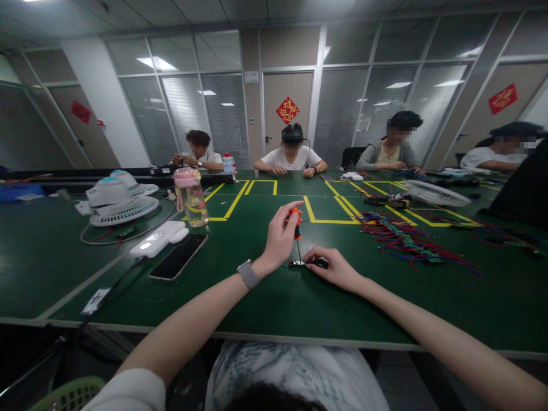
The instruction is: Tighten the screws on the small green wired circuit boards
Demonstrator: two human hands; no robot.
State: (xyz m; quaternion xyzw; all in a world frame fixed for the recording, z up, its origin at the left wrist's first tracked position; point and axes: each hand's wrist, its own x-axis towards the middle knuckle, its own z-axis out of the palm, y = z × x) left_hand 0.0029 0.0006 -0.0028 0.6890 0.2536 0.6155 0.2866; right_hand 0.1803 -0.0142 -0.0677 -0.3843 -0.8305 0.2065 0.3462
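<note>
My left hand is closed around the orange and black handle of a screwdriver. The screwdriver stands nearly upright, its shaft reaching down to a small dark part with pale spots on the green table. From the right, my right hand grips the end of that part with thumb and fingers, where dark and reddish wires seem to run. The fingers partly cover the part, so its exact kind and the screwdriver's tip are hard to make out.
Green circuit boards with red and blue wires lie to the right. On the left are a phone, a white power bank, a pink-lidded bottle and white fans. Yellow tape marks the table. Several people sit opposite.
</note>
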